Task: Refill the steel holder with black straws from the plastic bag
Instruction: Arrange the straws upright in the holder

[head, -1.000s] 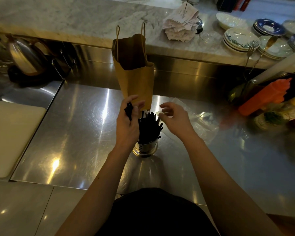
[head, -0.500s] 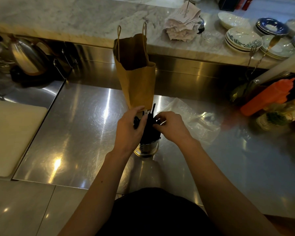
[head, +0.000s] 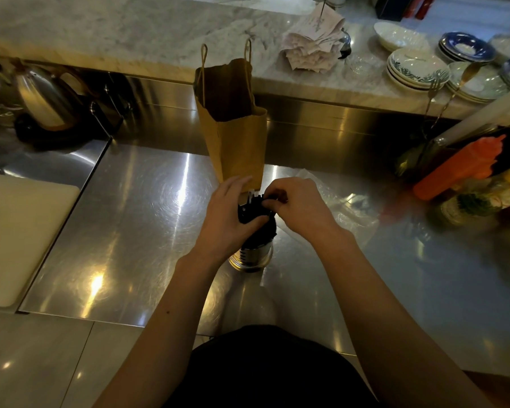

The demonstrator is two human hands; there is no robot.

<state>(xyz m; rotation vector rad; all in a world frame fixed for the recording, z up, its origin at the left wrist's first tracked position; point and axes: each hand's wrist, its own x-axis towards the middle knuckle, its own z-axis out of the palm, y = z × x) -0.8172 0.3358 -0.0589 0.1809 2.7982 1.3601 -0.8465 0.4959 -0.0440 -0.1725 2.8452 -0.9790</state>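
Note:
The steel holder (head: 252, 256) stands on the steel counter just in front of me, packed with black straws (head: 252, 210). My left hand (head: 228, 214) wraps around the left side of the straw bundle above the holder's rim. My right hand (head: 299, 206) comes in from the right, its curled fingers pinching the tops of the straws. The clear plastic bag (head: 339, 204) lies flat and crumpled on the counter behind my right hand; I cannot tell whether straws are inside it.
A brown paper bag (head: 233, 128) stands upright right behind the holder. A kettle (head: 42, 95) sits at far left, a white cutting board (head: 15, 237) at left. An orange squeeze bottle (head: 457, 169) and jars crowd the right; stacked plates (head: 415, 67) sit on the marble ledge.
My left hand brought a bunch of straws down into the holder. My right hand moved in from beside the plastic bag, and both hands now close around the bundle.

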